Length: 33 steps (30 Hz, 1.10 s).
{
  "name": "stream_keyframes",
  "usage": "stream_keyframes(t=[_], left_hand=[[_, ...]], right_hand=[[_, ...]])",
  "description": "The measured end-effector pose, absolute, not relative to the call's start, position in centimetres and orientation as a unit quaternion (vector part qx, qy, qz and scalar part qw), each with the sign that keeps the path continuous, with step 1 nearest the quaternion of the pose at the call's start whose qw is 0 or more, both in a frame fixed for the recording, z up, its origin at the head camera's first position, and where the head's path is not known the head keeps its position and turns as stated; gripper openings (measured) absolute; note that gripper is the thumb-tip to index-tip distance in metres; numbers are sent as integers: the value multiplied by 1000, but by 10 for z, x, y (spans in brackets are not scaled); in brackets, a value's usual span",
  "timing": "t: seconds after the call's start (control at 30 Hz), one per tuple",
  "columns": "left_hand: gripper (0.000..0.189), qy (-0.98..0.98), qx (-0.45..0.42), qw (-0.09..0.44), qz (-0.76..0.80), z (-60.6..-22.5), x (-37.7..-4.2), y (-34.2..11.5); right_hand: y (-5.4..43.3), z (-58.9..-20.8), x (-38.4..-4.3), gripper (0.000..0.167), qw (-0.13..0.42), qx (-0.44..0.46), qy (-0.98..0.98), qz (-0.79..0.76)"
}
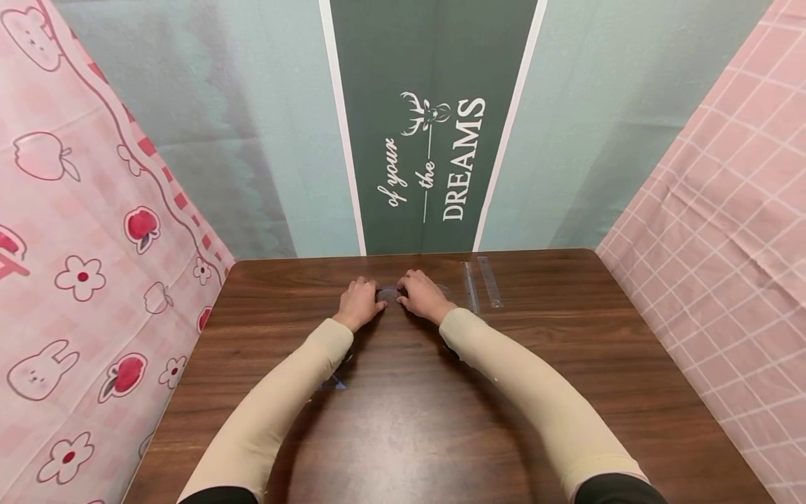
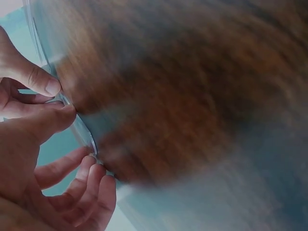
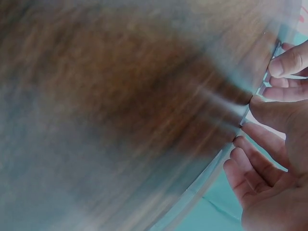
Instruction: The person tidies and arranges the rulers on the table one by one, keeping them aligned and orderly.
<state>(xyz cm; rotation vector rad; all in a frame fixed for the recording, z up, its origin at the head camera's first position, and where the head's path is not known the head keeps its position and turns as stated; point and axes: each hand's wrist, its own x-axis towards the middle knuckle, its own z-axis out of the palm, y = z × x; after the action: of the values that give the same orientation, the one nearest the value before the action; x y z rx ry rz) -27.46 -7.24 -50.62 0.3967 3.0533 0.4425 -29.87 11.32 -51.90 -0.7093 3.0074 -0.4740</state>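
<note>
A clear protractor (image 1: pixel 388 295) with bluish-purple edging lies flat at the back of the brown table, between both hands. My left hand (image 1: pixel 359 302) holds its left end, thumb on the near side and fingers on the far side. At the other end my right hand (image 1: pixel 425 297) grips it the same way. Seen edge-on in the left wrist view, the protractor (image 2: pixel 85 131) is a thin clear strip at the fingertips. Its markings are too small to read.
Two clear rulers, one nearer (image 1: pixel 471 288) and one farther right (image 1: pixel 490 282), lie right of my right hand. A faint clear curved piece (image 1: pixel 444 289) shows beside that hand. A blue-purple set square (image 1: pixel 338 383) is partly hidden under my left forearm. Fabric hangs behind the table (image 1: pixel 403 420).
</note>
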Motion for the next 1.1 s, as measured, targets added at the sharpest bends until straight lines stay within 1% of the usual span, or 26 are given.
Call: stream_keyframes(t=[0.27,0.53,0.8,1.1], left_hand=[[42,975,127,34,178,-508,-275,-75],[44,973,137,39,183,-508,-275,-77],[43,968,155,44,191,-506,-273,-79],[39,957,191,23,217,-502,-268,-80]], right_hand=[[111,-518,-295,28,13,-225,962,-152],[110,-516,-290,31,31,-222,961,-161],[111,-516,-286,33,23,-228,961,-157],[114,-514,-281,37,14,-251,955,-160]])
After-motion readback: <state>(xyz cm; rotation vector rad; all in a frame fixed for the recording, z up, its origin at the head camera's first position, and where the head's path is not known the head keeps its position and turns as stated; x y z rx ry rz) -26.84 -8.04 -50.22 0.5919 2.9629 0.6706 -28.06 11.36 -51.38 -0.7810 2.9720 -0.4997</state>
